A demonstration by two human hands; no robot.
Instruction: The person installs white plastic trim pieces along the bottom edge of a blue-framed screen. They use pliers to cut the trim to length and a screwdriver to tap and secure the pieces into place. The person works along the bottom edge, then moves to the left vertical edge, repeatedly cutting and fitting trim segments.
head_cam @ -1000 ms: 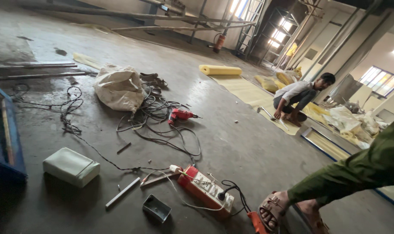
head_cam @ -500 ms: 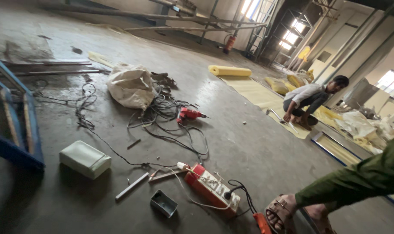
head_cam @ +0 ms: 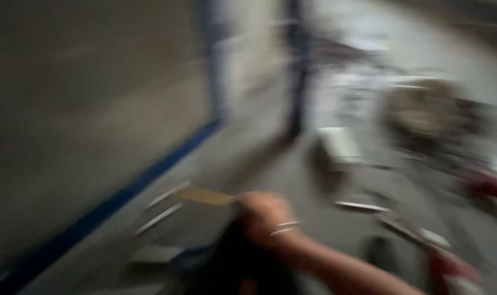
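One hand [head_cam: 265, 216], which one cannot be told, closes its fingers on a flat tan strip [head_cam: 205, 195], apparently to carry it. It juts toward the blue-edged grey panel [head_cam: 95, 136]; everything else is blurred.

Frame heavily motion-blurred; detail poor.

- Pale box-like package [head_cam: 340, 145], right of centre, on grey floor: roughly rectangular, whitish-grey top, darker smear at its left side. Edges smeared; kind cannot be told.
- Bulky tan-grey sack or bag [head_cam: 423, 117], upper right of frame: rounded, crumpled-looking mass, dark patch on its right. Stands apart from pale box, further right and slightly higher.
- No label, sign or screen discernible anywhere in frame; any print on either package lost to blur.
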